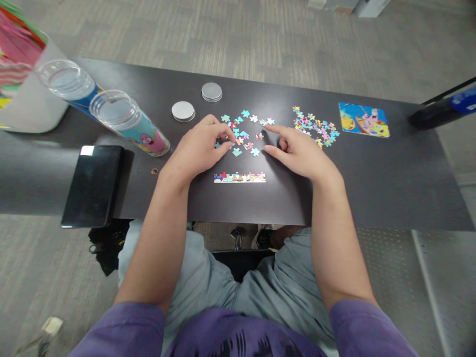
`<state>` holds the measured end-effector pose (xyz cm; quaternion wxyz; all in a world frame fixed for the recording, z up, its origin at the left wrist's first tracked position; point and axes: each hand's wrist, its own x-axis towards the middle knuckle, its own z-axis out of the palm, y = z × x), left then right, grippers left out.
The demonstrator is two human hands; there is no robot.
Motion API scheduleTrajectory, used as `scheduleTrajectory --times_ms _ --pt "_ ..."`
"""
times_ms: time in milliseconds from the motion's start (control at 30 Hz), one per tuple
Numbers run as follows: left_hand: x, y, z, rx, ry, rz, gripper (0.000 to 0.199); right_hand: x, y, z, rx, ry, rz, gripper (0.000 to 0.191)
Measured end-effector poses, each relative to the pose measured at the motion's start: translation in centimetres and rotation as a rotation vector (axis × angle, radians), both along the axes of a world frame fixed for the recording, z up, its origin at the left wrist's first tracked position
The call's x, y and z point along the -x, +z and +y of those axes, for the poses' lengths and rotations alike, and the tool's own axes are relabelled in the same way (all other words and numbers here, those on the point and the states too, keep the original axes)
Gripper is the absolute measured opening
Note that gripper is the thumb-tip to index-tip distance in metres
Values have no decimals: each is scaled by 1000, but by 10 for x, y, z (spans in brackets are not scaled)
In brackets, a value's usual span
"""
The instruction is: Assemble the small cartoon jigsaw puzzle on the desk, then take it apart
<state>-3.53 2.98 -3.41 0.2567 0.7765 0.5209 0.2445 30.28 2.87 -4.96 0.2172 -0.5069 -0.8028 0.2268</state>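
Beyond the joined puzzle strip [240, 178], loose pieces [255, 151] are flanked by left hand [200, 147], grip indiscernible, and right hand [303, 151], loosely parted

On the tabletop [286, 198], puzzle pieces [244, 135] are being flanked by canisters [139, 129] at left and a card [364, 120] at right.

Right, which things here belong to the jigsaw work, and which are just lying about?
Belong:
small, loose, multicoloured jigsaw pieces
long, joined multicoloured strip
multicoloured pile of pieces
blue rectangular cartoon card, probably the guide

Lying about:
black rectangular slab
white, rounded tub
two clear-topped cartoon tubes and round silvery lids, perhaps packaging
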Motion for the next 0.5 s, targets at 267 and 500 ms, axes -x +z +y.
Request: scheduleTrajectory --times_ms 267,500 --pt "2 1 0 2 21 -4 22 -8 -12 5 -36 -7 73 68" --pt "-20 12 -13 -38 -11 56 16 5 -3 2 -81 9 72 59"
